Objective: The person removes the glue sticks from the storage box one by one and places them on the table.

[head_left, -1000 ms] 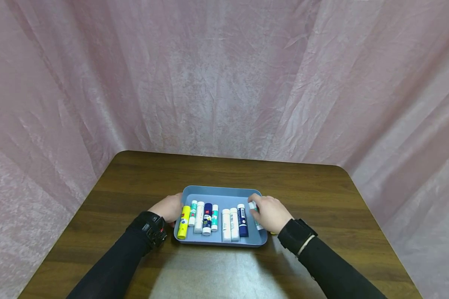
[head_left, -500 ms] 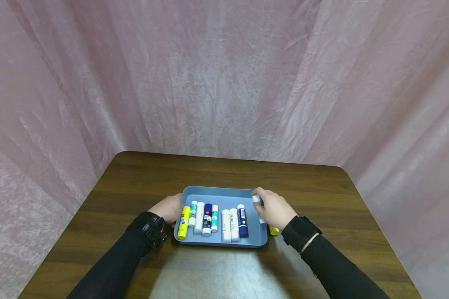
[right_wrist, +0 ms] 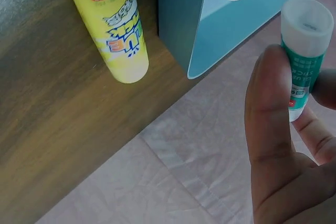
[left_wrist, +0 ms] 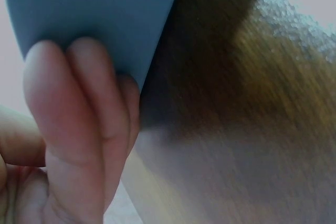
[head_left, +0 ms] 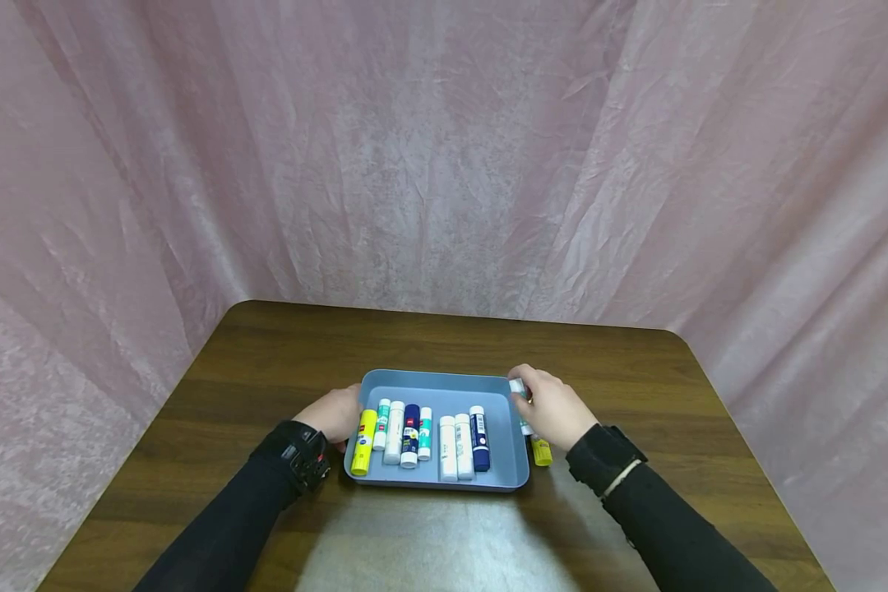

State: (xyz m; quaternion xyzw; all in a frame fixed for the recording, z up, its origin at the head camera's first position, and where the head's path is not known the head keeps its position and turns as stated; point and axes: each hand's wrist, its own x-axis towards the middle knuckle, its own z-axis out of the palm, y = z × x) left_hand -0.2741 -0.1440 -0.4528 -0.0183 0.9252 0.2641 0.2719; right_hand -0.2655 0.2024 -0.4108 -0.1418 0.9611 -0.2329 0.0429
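My right hand (head_left: 555, 409) pinches a green-and-white glue stick (right_wrist: 304, 69) between thumb and fingers, over the right rim of a blue tray (head_left: 444, 380). In the right wrist view the stick stands clear of the tray, white cap end up. My left hand (head_left: 336, 411) is at the tray's left side; in the left wrist view its fairly straight fingers (left_wrist: 63, 98) rest against the outer wall. Inside the tray lie several glue sticks: a yellow one (head_left: 363, 442) at the far left, and white, navy (head_left: 479, 440) and green ones beside it.
Outside the tray's right wall, a yellow glue tube (right_wrist: 113, 27) lies on the brown wooden table (head_left: 599, 362), partly hidden by my right hand in the head view. A pink curtain (head_left: 444, 164) hangs behind the table's far edge.
My right hand has lifted the green-and-white glue stick from the tray's right end and carried it right, over the rim, uncovering the yellow tube. The left hand and tray have stayed put.
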